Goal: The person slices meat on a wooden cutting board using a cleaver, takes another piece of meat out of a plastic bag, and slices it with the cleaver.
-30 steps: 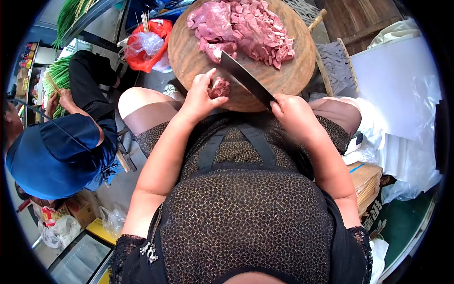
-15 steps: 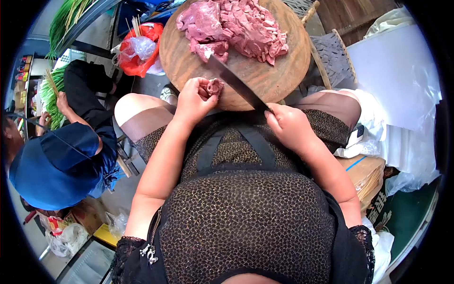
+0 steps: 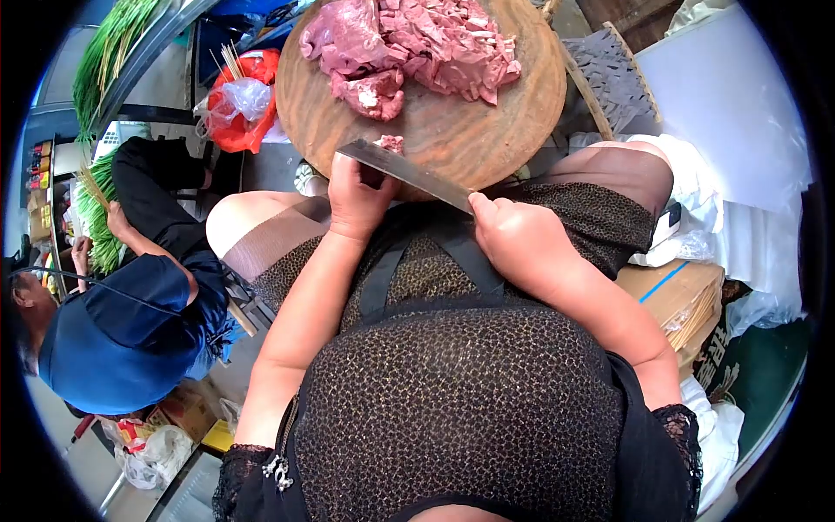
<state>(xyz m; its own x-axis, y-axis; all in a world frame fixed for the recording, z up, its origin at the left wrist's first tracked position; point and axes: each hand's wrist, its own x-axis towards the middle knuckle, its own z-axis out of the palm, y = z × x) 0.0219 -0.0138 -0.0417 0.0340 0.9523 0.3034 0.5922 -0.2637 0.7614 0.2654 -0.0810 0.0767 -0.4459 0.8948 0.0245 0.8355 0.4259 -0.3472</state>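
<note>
My right hand [image 3: 515, 228] is wrapped round the handle of a broad kitchen knife [image 3: 409, 172]. The blade slants up and left across my left hand [image 3: 358, 198], hiding most of its fingers. A small piece of raw meat [image 3: 390, 143] shows just past the blade, at the fingertips of that closed hand. Both hands are at the near edge of a round wooden chopping block [image 3: 487, 148]. Toward its far side lie a heap of cut meat [image 3: 457, 52] and larger uncut lumps of meat [image 3: 346, 39].
At left, a person in a blue top [image 3: 122, 335] sits holding thin sticks [image 3: 94, 187] near green stalks [image 3: 103, 217]. A red plastic bag [image 3: 239, 122] stands left of the block. A cardboard box [image 3: 674, 291] and white plastic sheeting [image 3: 757, 252] are at right.
The knife has swung left and flatter, its blade now over my left hand. My left hand has turned and dropped slightly, with the small meat piece now beyond the blade.
</note>
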